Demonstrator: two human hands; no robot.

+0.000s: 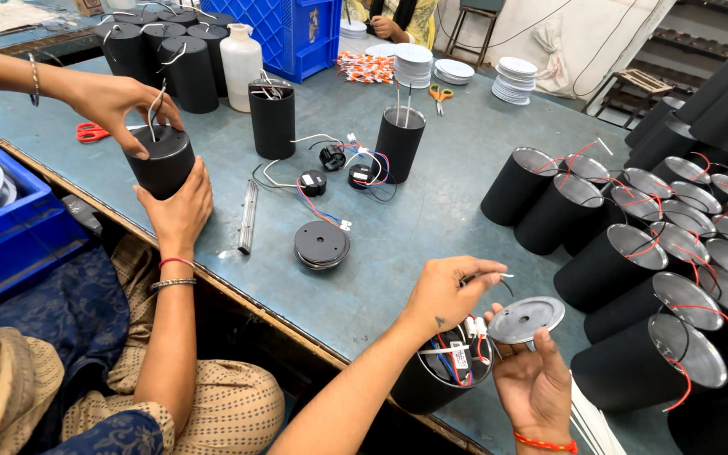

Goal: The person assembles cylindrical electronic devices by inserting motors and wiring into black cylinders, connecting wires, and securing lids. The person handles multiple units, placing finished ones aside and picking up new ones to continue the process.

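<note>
Open black can (441, 371) sits at the table's (431, 219) near edge under the wearer's hands, wires and a small driver showing inside; left hand (446, 291) pinches a thin wire above it, right hand (535, 383) cups a grey disc (526, 318) by the fingertips, tilted beside the rim. Risk, as I judge it: the loosely held disc slipping, or the wire pulling free, with the can so near the edge. To the right, finished cans (634, 270) crowd close; leftward, a co-worker's hands (149, 143) grip another can, loose parts (330, 181) between.
</note>
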